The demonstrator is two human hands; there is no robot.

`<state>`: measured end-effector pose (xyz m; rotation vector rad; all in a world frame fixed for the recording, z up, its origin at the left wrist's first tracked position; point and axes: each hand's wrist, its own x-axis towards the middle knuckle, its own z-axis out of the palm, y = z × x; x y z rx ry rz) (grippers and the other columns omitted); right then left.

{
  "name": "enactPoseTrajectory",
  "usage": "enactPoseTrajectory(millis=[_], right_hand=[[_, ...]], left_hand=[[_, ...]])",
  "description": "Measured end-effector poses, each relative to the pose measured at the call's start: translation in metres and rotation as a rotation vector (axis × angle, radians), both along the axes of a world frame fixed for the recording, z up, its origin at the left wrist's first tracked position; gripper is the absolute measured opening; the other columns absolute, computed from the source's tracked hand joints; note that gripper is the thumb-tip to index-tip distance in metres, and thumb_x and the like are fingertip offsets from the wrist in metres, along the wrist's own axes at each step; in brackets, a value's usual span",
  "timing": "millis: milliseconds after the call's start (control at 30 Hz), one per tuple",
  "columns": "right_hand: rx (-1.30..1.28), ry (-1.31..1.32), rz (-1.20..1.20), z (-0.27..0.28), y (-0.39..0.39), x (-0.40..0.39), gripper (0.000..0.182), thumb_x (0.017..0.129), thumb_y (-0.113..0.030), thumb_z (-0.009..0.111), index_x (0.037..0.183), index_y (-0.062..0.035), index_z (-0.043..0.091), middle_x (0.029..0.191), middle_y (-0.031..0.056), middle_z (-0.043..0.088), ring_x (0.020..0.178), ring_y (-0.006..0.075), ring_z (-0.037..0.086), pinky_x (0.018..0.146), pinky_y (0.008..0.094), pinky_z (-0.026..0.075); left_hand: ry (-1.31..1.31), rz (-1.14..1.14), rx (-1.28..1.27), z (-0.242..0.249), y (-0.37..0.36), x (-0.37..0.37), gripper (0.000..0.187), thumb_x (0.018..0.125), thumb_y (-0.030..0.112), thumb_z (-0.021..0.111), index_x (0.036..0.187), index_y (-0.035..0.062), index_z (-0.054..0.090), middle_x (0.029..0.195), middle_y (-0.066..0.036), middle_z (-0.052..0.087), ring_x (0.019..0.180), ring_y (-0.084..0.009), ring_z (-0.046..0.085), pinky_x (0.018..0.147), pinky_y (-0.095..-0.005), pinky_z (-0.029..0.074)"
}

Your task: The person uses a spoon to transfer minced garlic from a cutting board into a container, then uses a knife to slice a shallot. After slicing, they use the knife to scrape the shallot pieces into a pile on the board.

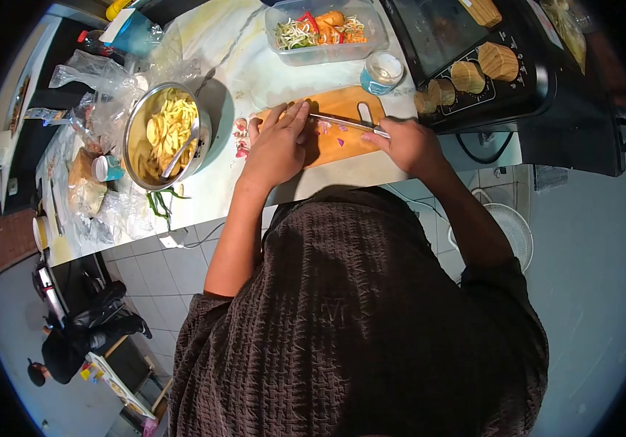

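My right hand point(406, 146) is closed around the handle of a kitchen knife point(346, 121), whose blade lies across the orange cutting board point(327, 154) toward my left hand. Palm down on the board's left part, my left hand point(278, 146) has its fingers bent and pressed down beside the blade's tip. Whatever sits under those fingers is hidden. Small purple pieces, apparently cut shallot point(340, 143), lie scattered on the board between my hands. Left of the board are several garlic cloves or small bulbs point(241, 135) on the counter.
A metal pot point(132, 149) holds yellow sliced food and a spoon point(182, 154). Green chillies point(158, 205) lie near the counter's front edge. Behind the board stand a plastic container point(327, 52) of vegetables and a jar point(381, 73). A black oven point(502, 87) is at right; plastic bags point(112, 80) at left.
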<state>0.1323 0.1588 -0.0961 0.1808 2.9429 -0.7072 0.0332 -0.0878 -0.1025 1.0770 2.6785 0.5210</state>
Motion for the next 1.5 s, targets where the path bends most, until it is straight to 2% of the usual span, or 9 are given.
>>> enactPoseTrajectory(millis=[400, 500, 567, 800, 1100, 1167, 1300, 1367, 1500], right_hand=[[-0.013, 0.086, -0.006, 0.006, -0.03, 0.024, 0.045, 0.094, -0.046, 0.062, 0.081, -0.0026, 0.062, 0.064, 0.0197, 0.061, 0.068, 0.041, 0.064, 0.065, 0.0491, 0.051], [0.003, 0.041, -0.02, 0.001, -0.03, 0.023, 0.046, 0.094, -0.046, 0.062, 0.08, -0.0029, 0.062, 0.065, 0.02, 0.061, 0.067, 0.0408, 0.064, 0.064, 0.0493, 0.05], [0.009, 0.023, -0.009, 0.002, -0.03, 0.024, 0.046, 0.094, -0.046, 0.061, 0.082, -0.0027, 0.061, 0.066, 0.0208, 0.062, 0.069, 0.0411, 0.064, 0.065, 0.0493, 0.051], [0.037, -0.138, -0.082, -0.015, -0.033, 0.021, 0.047, 0.094, -0.049, 0.062, 0.092, -0.0022, 0.065, 0.078, 0.0216, 0.068, 0.078, 0.041, 0.068, 0.072, 0.0482, 0.054], [0.075, -0.046, 0.01, 0.009, -0.016, 0.01, 0.046, 0.094, -0.048, 0.06, 0.091, -0.0023, 0.063, 0.075, 0.0219, 0.066, 0.077, 0.0416, 0.066, 0.071, 0.0493, 0.052], [0.068, -0.062, -0.007, -0.009, -0.014, 0.007, 0.046, 0.094, -0.048, 0.06, 0.09, -0.0023, 0.063, 0.075, 0.0215, 0.066, 0.077, 0.041, 0.066, 0.07, 0.049, 0.052], [0.043, -0.051, -0.016, -0.009, -0.015, 0.009, 0.047, 0.094, -0.049, 0.061, 0.089, -0.0024, 0.063, 0.076, 0.0206, 0.067, 0.077, 0.0404, 0.067, 0.069, 0.0477, 0.052], [0.079, -0.051, 0.002, 0.003, -0.011, 0.004, 0.047, 0.093, -0.05, 0.061, 0.09, -0.0029, 0.063, 0.076, 0.0204, 0.067, 0.078, 0.0404, 0.067, 0.07, 0.0474, 0.052], [0.155, -0.118, 0.037, 0.016, -0.004, -0.011, 0.048, 0.092, -0.053, 0.061, 0.091, -0.0046, 0.063, 0.076, 0.0195, 0.066, 0.077, 0.04, 0.066, 0.07, 0.0467, 0.052]], left_hand=[[0.001, -0.016, -0.037, 0.003, -0.012, 0.01, 0.078, 0.071, 0.001, 0.06, 0.147, 0.0106, 0.044, 0.149, -0.005, 0.049, 0.141, -0.0269, 0.038, 0.107, -0.0605, 0.025], [0.007, -0.024, -0.017, -0.001, -0.013, 0.008, 0.077, 0.071, 0.001, 0.06, 0.147, 0.0105, 0.045, 0.15, -0.005, 0.048, 0.141, -0.0258, 0.038, 0.107, -0.06, 0.026], [-0.046, -0.019, -0.014, -0.003, -0.014, 0.008, 0.085, 0.07, 0.002, 0.062, 0.151, 0.0135, 0.039, 0.15, -0.004, 0.048, 0.143, -0.0278, 0.035, 0.114, -0.0677, 0.012], [-0.001, -0.018, -0.044, -0.003, -0.011, 0.013, 0.083, 0.072, 0.002, 0.062, 0.151, 0.0143, 0.039, 0.149, -0.004, 0.048, 0.143, -0.0282, 0.036, 0.113, -0.0657, 0.016], [-0.032, -0.027, 0.017, -0.007, -0.011, 0.007, 0.081, 0.072, 0.004, 0.062, 0.15, 0.0123, 0.04, 0.148, -0.005, 0.05, 0.142, -0.0283, 0.038, 0.111, -0.0664, 0.017], [0.056, 0.004, -0.037, -0.006, -0.005, 0.01, 0.072, 0.076, 0.004, 0.06, 0.146, 0.0091, 0.046, 0.148, -0.005, 0.051, 0.139, -0.0259, 0.04, 0.108, -0.0549, 0.025], [0.126, 0.03, -0.067, -0.006, -0.002, 0.015, 0.072, 0.076, 0.006, 0.06, 0.147, 0.0087, 0.045, 0.149, -0.005, 0.049, 0.14, -0.0259, 0.04, 0.108, -0.055, 0.025], [0.017, 0.008, -0.022, -0.009, -0.005, 0.01, 0.079, 0.074, 0.005, 0.06, 0.15, 0.011, 0.039, 0.149, -0.006, 0.049, 0.141, -0.0279, 0.039, 0.109, -0.0664, 0.021], [0.047, 0.025, -0.068, -0.008, -0.003, 0.01, 0.079, 0.075, 0.007, 0.061, 0.151, 0.0111, 0.039, 0.15, -0.006, 0.048, 0.141, -0.0278, 0.039, 0.108, -0.065, 0.023]])
